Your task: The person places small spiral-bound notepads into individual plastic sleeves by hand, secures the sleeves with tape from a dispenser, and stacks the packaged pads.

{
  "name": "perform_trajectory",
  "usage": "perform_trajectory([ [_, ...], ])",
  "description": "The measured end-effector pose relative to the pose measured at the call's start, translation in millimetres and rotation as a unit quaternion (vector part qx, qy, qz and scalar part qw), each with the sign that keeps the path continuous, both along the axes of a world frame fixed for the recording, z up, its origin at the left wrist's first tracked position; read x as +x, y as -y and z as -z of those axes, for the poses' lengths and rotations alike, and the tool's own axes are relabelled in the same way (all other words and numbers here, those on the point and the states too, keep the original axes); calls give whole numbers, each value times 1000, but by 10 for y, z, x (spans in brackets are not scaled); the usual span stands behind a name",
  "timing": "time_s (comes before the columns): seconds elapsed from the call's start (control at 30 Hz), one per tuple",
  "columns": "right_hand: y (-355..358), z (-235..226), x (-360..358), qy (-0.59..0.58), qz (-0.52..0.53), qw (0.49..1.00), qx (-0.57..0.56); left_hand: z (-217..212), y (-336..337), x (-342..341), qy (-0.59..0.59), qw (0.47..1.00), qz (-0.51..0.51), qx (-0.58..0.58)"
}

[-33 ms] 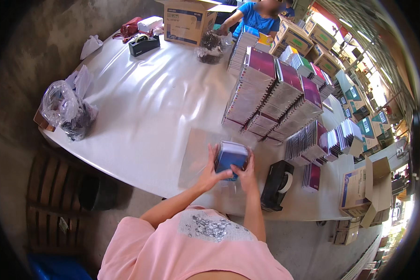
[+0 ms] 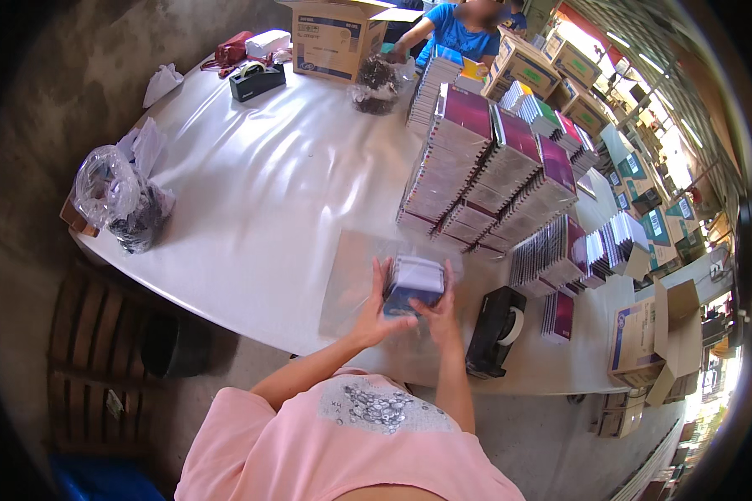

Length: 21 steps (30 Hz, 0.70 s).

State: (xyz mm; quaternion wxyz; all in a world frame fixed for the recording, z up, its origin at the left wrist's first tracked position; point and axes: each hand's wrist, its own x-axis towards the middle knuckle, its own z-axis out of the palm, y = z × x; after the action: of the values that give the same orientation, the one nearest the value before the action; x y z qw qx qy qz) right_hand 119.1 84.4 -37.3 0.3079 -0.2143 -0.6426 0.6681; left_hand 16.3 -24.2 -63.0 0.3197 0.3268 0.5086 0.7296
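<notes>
A small stack of notebooks point(image 2: 418, 274) with a dark blue cover stands tilted between my two hands, white page edges facing up. My left hand point(image 2: 378, 314) presses along its left side, thumb stretched across the lower front. From the right, my right hand point(image 2: 439, 309) grips the opposite side, its thumb also on the front. Beneath and around the stack lies a clear plastic sheet point(image 2: 351, 267), flat on the white table. Just right of my right hand sits a black tape dispenser point(image 2: 491, 334) with a roll of tape.
Tall stacks of purple spiral notebooks point(image 2: 459, 167) rise beyond my hands. Bagged dark items point(image 2: 138, 213) lie at the left edge, and another tape dispenser point(image 2: 257, 81) stands farther back. An open carton point(image 2: 330, 50) and a person in blue point(image 2: 459, 37) are at the far side.
The notebook stack has tipped slightly between my hands, so more of its white page edges and less of the blue cover show. My hands have barely moved.
</notes>
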Motion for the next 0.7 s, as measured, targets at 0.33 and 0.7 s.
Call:
perform_trajectory([
  [0.33,135,268,-90,57,-30,994,86,184,127,-48,-188,981,-26,28],
  [0.7,332,361,199,24,97,970,220,262,359,-503,-550,829,-98,6],
])
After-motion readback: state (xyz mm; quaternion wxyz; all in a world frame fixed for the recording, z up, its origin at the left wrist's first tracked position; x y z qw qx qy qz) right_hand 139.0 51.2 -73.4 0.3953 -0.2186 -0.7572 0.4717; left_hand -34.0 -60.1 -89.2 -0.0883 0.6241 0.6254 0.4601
